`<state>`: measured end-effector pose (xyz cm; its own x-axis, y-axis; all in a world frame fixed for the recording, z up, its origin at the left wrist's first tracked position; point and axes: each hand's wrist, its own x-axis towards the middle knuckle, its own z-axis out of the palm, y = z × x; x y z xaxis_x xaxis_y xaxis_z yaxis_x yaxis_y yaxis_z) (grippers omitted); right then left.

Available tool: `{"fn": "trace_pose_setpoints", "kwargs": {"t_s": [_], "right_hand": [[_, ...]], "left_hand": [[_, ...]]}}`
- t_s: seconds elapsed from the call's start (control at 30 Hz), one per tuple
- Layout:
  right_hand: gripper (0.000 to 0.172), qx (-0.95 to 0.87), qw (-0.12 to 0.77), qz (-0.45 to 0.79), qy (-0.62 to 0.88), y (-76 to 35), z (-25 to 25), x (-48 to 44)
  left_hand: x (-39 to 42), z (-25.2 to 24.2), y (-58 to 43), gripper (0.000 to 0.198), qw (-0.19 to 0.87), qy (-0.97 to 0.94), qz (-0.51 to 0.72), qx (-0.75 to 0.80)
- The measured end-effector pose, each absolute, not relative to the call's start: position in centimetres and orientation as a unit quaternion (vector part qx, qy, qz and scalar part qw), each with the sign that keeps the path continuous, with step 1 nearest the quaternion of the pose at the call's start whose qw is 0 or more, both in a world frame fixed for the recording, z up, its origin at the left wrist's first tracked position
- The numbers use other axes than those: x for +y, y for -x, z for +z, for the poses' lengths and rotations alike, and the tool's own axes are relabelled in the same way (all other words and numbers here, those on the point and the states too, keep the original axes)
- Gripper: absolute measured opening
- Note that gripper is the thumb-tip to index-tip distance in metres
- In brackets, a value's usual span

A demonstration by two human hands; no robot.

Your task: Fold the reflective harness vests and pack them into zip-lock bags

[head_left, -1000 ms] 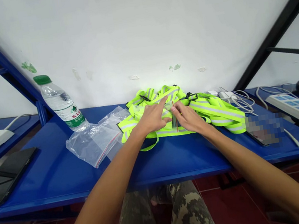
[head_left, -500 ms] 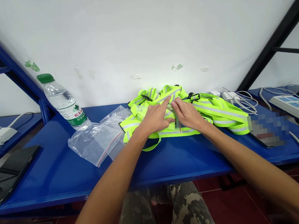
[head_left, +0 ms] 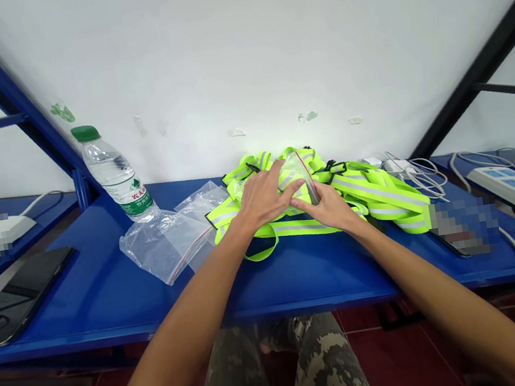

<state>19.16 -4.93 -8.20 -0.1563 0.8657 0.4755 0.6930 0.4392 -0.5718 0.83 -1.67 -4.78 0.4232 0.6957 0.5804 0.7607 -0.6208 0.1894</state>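
Note:
A heap of neon-yellow reflective vest straps (head_left: 373, 192) lies at the back of the blue table (head_left: 109, 299). My left hand (head_left: 262, 197) rests on the folded part of the heap, fingers pressed around the edge of a small clear zip bag (head_left: 300, 172) with a red seal line. My right hand (head_left: 331, 204) pinches the same bag from the right and tilts it upright. Both hands meet over the heap's middle.
Empty clear zip bags (head_left: 168, 242) lie left of the heap, with a water bottle (head_left: 114, 175) behind them. A dark tablet (head_left: 12, 300) sits far left. White cables (head_left: 408, 167) and a power strip (head_left: 513, 187) are on the right.
The small clear bag has been lifted from flat on the straps to upright between both hands. My left hand's fingers have curled in around it.

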Motion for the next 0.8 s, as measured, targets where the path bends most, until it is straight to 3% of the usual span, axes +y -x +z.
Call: {"fn": "trace_pose_setpoints", "kwargs": {"t_s": [0.3,0.5,0.63,0.73,0.8], "right_hand": [[0.042,-0.762,0.413,0.146,0.478,-17.2,-7.6,-6.5],[0.045,-0.742,0.434,0.144,0.491,-17.6,-7.5,-6.6],[0.044,-0.661,0.524,0.213,0.493,-18.3,-7.1,-5.9],[0.048,-0.594,0.591,0.301,0.455,-18.5,-6.4,-5.2],[0.051,-0.589,0.583,0.364,0.426,-17.9,-5.8,-5.1]], "left_hand": [[-2.1,-5.2,-1.8,0.06,0.088,0.78,-0.377,-0.491],[-2.2,-4.8,-2.1,0.064,0.074,0.773,-0.396,-0.489],[-2.8,-3.7,-1.4,0.064,0.126,0.799,-0.417,-0.415],[-3.7,-3.5,0.1,0.077,0.174,0.844,-0.35,-0.368],[-4.3,-3.7,1.4,0.073,0.19,0.859,-0.289,-0.379]]}}
